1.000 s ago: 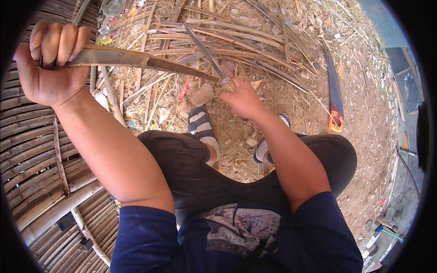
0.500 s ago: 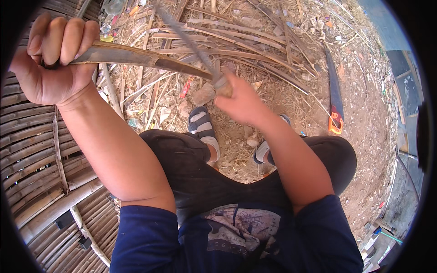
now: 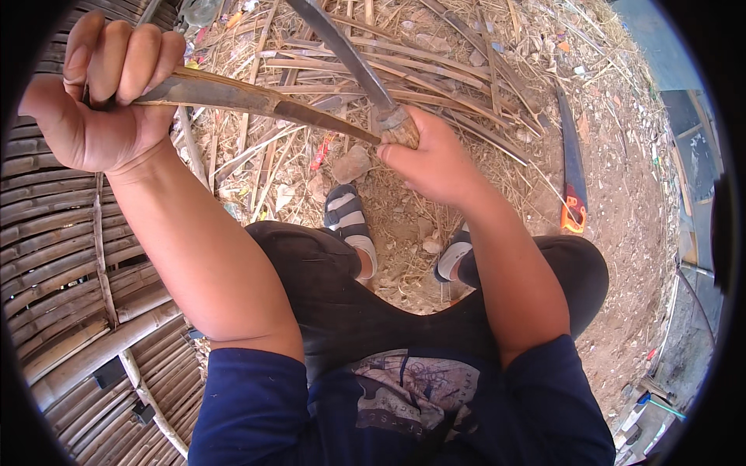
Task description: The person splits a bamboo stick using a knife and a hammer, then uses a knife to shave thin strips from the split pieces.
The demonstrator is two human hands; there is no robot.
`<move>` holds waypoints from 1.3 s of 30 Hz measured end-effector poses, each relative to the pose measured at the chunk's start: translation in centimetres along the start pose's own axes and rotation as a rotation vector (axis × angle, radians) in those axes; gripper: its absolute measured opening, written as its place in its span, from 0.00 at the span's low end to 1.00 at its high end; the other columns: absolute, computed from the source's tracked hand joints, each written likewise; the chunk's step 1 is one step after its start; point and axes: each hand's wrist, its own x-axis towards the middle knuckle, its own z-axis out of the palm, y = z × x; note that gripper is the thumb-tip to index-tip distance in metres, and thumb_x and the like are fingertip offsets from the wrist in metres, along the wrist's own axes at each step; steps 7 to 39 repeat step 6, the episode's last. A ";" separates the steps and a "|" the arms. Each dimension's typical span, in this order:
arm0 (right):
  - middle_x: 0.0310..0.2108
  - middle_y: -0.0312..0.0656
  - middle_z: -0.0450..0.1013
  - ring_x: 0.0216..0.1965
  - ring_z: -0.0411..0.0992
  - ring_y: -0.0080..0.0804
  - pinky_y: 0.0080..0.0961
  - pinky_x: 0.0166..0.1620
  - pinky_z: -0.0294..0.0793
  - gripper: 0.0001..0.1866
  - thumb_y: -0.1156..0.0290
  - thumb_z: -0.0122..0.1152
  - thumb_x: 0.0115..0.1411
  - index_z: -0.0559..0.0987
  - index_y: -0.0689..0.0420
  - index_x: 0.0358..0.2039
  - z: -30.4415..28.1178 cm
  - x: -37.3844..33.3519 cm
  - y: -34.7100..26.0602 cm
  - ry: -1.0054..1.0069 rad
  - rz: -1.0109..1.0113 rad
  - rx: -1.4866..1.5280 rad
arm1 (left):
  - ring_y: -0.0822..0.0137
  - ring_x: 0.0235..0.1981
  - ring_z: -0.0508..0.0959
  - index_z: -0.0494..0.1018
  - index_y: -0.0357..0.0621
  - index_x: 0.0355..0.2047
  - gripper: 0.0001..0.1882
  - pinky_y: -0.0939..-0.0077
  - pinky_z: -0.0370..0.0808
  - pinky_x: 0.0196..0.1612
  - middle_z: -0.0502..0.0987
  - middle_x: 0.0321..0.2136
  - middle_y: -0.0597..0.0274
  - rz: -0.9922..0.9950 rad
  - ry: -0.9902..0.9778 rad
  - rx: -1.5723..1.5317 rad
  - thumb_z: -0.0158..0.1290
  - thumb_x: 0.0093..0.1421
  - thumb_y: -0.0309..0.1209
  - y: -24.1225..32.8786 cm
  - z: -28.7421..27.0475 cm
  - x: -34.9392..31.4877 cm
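Observation:
My left hand (image 3: 124,93) is raised at the upper left, its fingers wrapped round the end of a split bamboo strip (image 3: 233,99). The strip slants down to the right, with its far end just beside my right hand (image 3: 439,155). That hand grips the wooden handle (image 3: 399,127) of a machete. The dark machete blade (image 3: 346,53) points up and away to the left, crossing above the ground, and its tip runs out at the top edge. Whether the strip's end touches the handle I cannot tell.
Several split bamboo strips (image 3: 412,66) lie in a pile on straw-littered ground ahead. A handsaw with an orange handle (image 3: 573,213) lies to the right. A bamboo slat wall (image 3: 54,233) stands close on my left. Stones (image 3: 351,165) lie by my feet.
My right hand has shifted slightly right and nearer to me with the machete, whose blurred blade now shows sharply. My left hand and the strip have moved only a little to the right.

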 end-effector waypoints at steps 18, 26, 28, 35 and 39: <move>0.55 0.55 0.72 0.57 0.71 0.41 0.30 0.62 0.64 0.36 0.67 0.60 0.52 0.67 0.56 0.64 4.0 -0.2 7.1 -0.174 0.261 -0.200 | 0.80 0.17 0.54 0.71 0.54 0.34 0.25 0.80 0.52 0.28 0.55 0.14 0.83 0.038 -0.190 -0.021 0.60 0.54 0.61 -0.9 -0.6 0.1; 0.55 0.55 0.72 0.57 0.71 0.41 0.30 0.62 0.64 0.36 0.67 0.60 0.52 0.67 0.56 0.64 4.0 -0.2 7.1 -0.174 0.261 -0.200 | 0.80 0.17 0.54 0.71 0.54 0.34 0.25 0.80 0.52 0.28 0.55 0.14 0.83 0.038 -0.190 -0.021 0.60 0.54 0.61 -0.9 -0.6 0.1; 0.55 0.55 0.72 0.57 0.71 0.41 0.30 0.62 0.64 0.36 0.67 0.60 0.52 0.67 0.56 0.64 4.0 -0.2 7.1 -0.174 0.261 -0.200 | 0.80 0.17 0.54 0.71 0.54 0.34 0.25 0.80 0.52 0.28 0.55 0.14 0.83 0.038 -0.190 -0.021 0.60 0.54 0.61 -0.9 -0.6 0.1; 0.55 0.55 0.72 0.57 0.71 0.41 0.30 0.62 0.64 0.36 0.67 0.60 0.52 0.67 0.56 0.64 4.0 -0.2 7.1 -0.174 0.261 -0.200 | 0.80 0.17 0.54 0.71 0.54 0.34 0.25 0.80 0.52 0.28 0.55 0.14 0.83 0.038 -0.190 -0.021 0.60 0.54 0.61 -0.9 -0.6 0.1; 0.55 0.55 0.72 0.57 0.71 0.41 0.30 0.62 0.64 0.36 0.67 0.60 0.52 0.67 0.56 0.64 4.0 -0.2 7.1 -0.174 0.261 -0.200 | 0.80 0.17 0.54 0.71 0.54 0.34 0.25 0.80 0.52 0.28 0.55 0.14 0.83 0.038 -0.190 -0.021 0.60 0.54 0.61 -0.9 -0.6 0.1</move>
